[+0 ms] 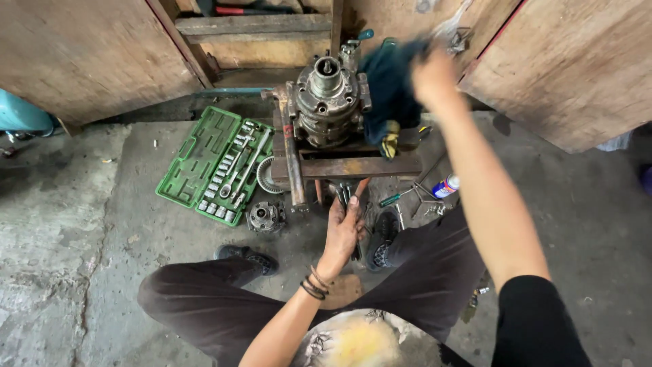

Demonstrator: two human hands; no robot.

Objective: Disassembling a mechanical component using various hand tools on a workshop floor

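Clutching a dark rag (390, 85), your right hand (435, 78) is raised; your left hand (343, 228) closes on pliers (348, 197) pointing away.

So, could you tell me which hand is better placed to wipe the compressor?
Probably the right hand: it is raised beside the compressor, at the dark rag. The left hand is low, on tools.

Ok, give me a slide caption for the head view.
Seated person's right hand lifts dark cloth beside metal pump housing on stand; left hand grips tools below.
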